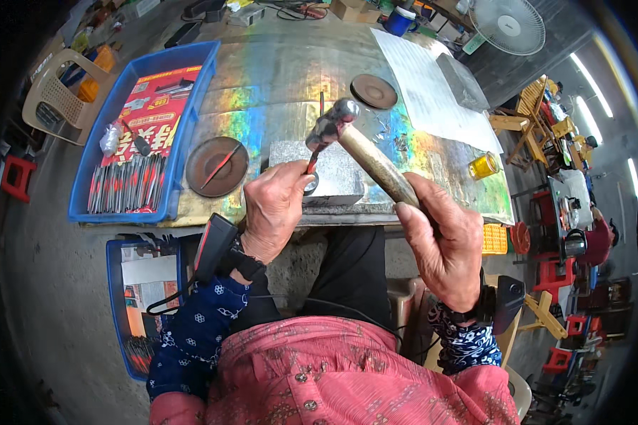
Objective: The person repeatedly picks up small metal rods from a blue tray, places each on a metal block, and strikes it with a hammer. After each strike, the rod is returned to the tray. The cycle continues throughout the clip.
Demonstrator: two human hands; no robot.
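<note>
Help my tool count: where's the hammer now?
In the head view, the hammer is just right of centre, over the table, handle in the right hand.

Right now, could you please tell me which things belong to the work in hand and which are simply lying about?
Likely in the work:
hammer, in the right grip
red-and-black rod, in the left grip
grey block
similar rods in the blue tray

Seemingly just lying about:
yellow jar
fan
beige chair

Large printed characters (pale ones) mark the red sheet.
</note>
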